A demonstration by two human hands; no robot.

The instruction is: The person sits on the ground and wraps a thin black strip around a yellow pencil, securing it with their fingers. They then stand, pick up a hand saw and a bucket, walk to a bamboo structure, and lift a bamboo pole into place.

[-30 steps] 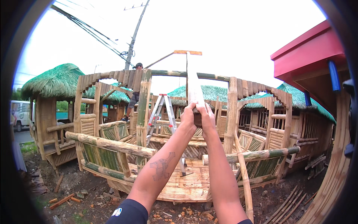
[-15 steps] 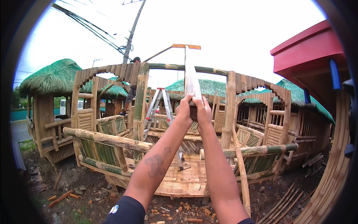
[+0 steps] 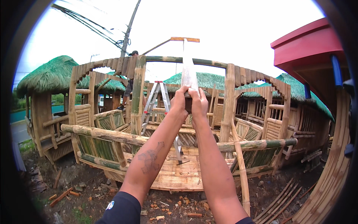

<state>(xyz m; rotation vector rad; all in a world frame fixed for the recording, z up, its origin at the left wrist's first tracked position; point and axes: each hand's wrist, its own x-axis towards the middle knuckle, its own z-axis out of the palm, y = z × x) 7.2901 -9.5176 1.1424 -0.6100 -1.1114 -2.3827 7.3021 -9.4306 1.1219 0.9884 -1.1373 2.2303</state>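
Both my arms reach up and forward at the centre. My left hand and my right hand are closed side by side round the near end of a long pale wooden plank. It slants upward and away from me, narrowing with distance. Its far tip meets an orange-brown wooden bar lying crosswise; I cannot tell whether the two are joined. Behind the plank runs a green bamboo crossbeam on two bamboo posts of an unroofed hut frame. My fingers hide the plank's near end in part.
An aluminium stepladder stands inside the frame on a bamboo-slat floor. Another person is up on the frame at left, partly behind a post. Bamboo railings and a leaning bamboo pole are close ahead. Wood scraps litter the ground.
The whole scene has shifted slightly up and left in view. My hands, still on the plank, have risen a little with it. The other person is more hidden behind the frame.
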